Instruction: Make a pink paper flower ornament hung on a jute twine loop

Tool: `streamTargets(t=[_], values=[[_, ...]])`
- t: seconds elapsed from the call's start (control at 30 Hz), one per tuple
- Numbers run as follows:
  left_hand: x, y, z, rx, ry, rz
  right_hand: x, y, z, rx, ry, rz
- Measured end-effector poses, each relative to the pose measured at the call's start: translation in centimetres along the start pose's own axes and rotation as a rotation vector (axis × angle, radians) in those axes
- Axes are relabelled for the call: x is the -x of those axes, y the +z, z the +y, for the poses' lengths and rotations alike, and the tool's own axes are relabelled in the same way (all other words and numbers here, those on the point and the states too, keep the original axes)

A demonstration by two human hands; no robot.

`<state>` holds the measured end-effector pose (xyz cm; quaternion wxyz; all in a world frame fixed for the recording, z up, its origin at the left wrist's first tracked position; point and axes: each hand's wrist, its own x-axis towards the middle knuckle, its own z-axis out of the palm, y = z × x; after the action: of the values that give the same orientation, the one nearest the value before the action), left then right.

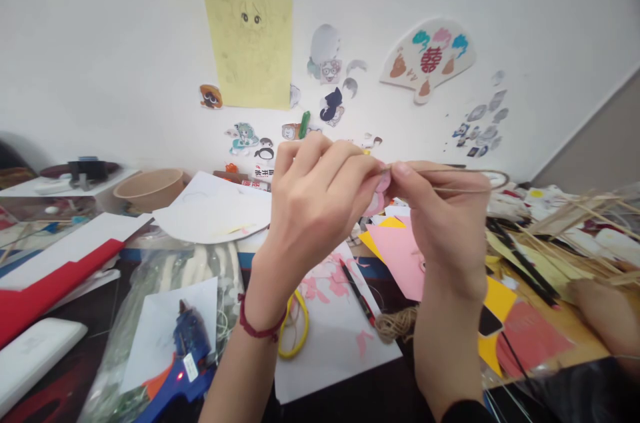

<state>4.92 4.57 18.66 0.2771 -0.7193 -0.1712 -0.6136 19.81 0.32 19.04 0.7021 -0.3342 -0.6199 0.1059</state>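
Raised above the counter's point(565, 320) near edge, both hands are drawn into close pinches: the left hand point(320, 193) appears to grip the small pink piece point(379, 200), while the right hand point(443, 216) has the thin brown cord point(465, 170) between thumb and finger just beside it. Careful work here calls for light, steady pressure so the pink piece does not crease, the cord's loop kept clear of the fingers, and the meeting point, now partly hidden by fingertips, turned into view.
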Motion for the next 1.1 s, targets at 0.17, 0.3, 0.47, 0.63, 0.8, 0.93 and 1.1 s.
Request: streamTargets(t=[0.17, 0.3, 0.47, 0.63, 0.8, 0.93, 1.1], values=[[-0.1, 0.1, 0.1, 0.019, 0.005, 0.025, 0.0, 0.1, 0.1, -0.055, -0.009, -0.028], [-0.3, 0.2, 0.0, 0.118, -0.043, 0.047, -0.1, -0.1, 0.5, -0.117, 0.007, -0.024], [-0.2, 0.3, -0.6, 0.449, -0.228, 0.038, -0.2, -1.0, 0.6, -0.214, 0.039, -0.131], [0.8, 1.1, -1.9, 0.915, -0.477, -0.003, -0.5, -1.2, 0.5, -0.086, -0.002, -0.132], [1.9, 2.7, -2.9, 1.378, -0.729, -0.020, -0.4, -0.8, 0.6, -0.046, 0.092, -0.255], [2.9, 4.0, -3.7, 1.595, -0.777, -0.038, 0.0, -0.4, 0.4, -0.046, 0.140, -0.313], [4.1, 5.2, -3.9, 1.781, -0.774, -0.170, 0.2, -0.1, 0.2, -0.076, 0.131, -0.346]])
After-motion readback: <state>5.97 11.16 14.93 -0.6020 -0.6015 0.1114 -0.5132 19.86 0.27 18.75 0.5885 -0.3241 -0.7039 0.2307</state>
